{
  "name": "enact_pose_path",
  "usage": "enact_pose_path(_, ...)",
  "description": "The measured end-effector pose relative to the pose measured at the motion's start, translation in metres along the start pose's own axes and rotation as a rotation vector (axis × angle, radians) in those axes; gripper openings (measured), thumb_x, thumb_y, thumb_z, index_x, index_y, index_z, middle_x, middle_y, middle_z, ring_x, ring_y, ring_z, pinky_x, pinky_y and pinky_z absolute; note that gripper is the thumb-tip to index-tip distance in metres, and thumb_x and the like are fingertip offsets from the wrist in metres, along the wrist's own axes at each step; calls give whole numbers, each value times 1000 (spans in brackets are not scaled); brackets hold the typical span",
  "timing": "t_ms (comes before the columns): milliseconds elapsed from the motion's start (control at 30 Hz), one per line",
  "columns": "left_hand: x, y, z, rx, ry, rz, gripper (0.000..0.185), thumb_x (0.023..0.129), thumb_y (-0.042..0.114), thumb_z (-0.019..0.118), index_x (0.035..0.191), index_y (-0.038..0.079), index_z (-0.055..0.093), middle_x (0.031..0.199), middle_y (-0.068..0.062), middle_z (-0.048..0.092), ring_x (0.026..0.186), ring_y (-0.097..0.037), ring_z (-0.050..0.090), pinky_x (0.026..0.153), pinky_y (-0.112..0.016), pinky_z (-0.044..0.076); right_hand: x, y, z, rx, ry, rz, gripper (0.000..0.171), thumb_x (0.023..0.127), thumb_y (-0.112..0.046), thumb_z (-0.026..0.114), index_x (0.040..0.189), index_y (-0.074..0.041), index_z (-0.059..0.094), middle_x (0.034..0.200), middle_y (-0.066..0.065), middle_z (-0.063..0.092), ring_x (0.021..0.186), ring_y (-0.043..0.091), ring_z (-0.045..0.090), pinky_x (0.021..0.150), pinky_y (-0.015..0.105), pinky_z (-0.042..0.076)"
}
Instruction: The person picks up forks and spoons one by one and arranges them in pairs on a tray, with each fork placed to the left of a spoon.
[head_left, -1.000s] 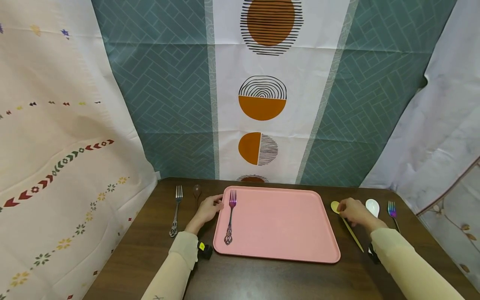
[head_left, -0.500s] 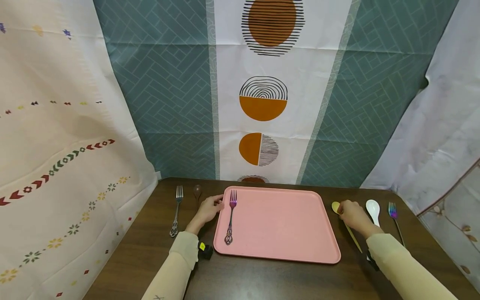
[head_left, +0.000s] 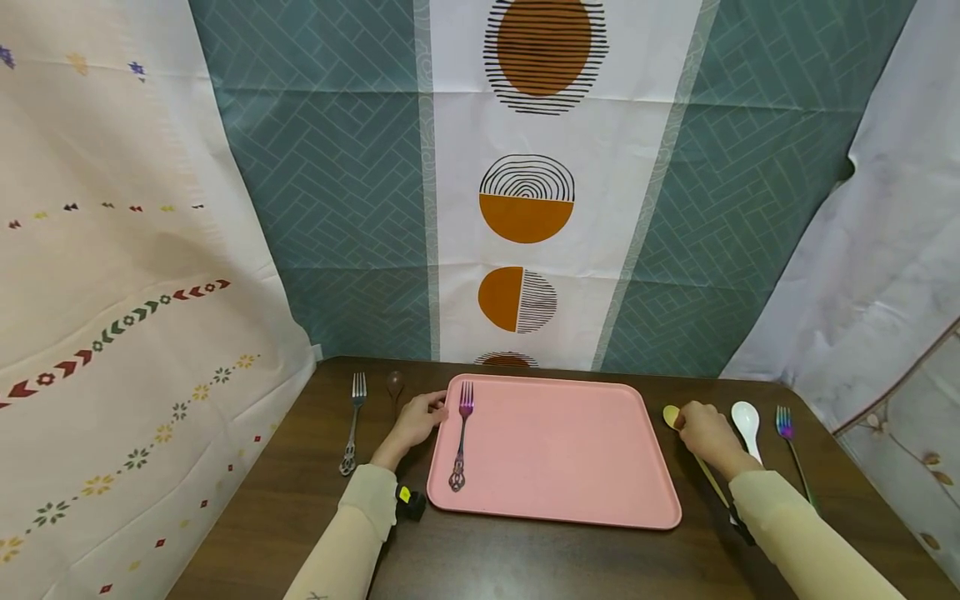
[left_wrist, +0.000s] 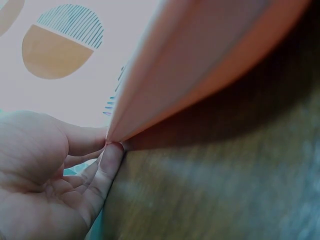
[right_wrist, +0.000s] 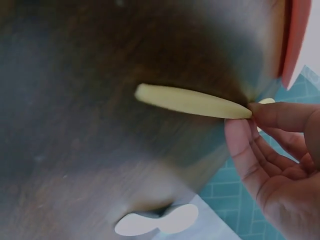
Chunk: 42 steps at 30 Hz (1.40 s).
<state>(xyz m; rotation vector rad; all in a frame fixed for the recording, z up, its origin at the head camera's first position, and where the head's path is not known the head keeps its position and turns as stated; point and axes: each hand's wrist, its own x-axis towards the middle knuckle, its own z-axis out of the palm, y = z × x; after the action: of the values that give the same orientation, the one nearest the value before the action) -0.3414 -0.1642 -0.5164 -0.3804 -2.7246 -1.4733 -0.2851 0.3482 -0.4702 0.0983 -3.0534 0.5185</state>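
Head view: we see the tray (head_left: 555,450) mid-table (head_left: 525,567), one fork (head_left: 461,435) lying on its left part. Left hand (head_left: 417,419) rests at the tray's left rim, fingers loosely curled against the edge. Right hand (head_left: 701,429) sits right of the tray, over the yellow spoon (head_left: 693,454); bowl end pokes out toward the tray's far side, handle runs back under the wrist. White spoon (head_left: 747,423) lies just right of it, second fork (head_left: 792,442) further right. Left of the tray: steel fork (head_left: 352,421) and dark spoon (head_left: 394,387).

Left wrist view: fingers (left_wrist: 107,165) touch the tray's (left_wrist: 200,65) underside edge, relaxed, gripping nothing we can make out.

Right wrist view: thumb and forefinger (right_wrist: 280,115) pinch the yellow spoon (right_wrist: 192,101) near its neck; it lies flat on the table. White spoon (right_wrist: 160,222) nearby.

We judge the spoon light, stiff, thin, likely smooth plastic, so it may slip or swivel; the neck pinch suits it. Open room: the tray's middle and right part are bare; its raised rim needs clearing, and the white spoon sits close on the far side.
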Motion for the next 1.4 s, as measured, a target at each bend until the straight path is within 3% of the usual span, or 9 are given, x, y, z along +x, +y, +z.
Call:
enact_pose_path(333,0,-1,0,2,-3,-10,41,101,3,62,140,-7,60,98,-9,64,91,-23,62,78,-38,55,2,1,-9,118,-30,58,20,79,7,61,95,10,74,82,19,70,54,18,62,51,33,53)
enact_pose_path(667,1,1,1,31,11,-9,41,100,2,63,139,-8,61,100,-11,67,95,-27,64,82,-41,55,8,-4,-16,193,21,69,18,79,4,65,95,10,73,75,12,69,50,16,61,53,34,51)
enact_pose_path(1067,1,2,2,20,-2,-27,42,101,4,62,141,-6,59,102,-11,66,95,-25,62,81,-38,54,16,-36,-19,246,3,52,18,87,3,68,102,12,72,82,13,72,61,19,65,56,34,56)
enact_pose_path(1400,1,2,1,15,-1,-26,42,101,4,63,142,-6,60,102,-10,66,96,-26,62,82,-39,53,22,-64,-14,301,-13,15,20,88,4,66,106,14,71,87,17,71,57,20,65,56,34,57)
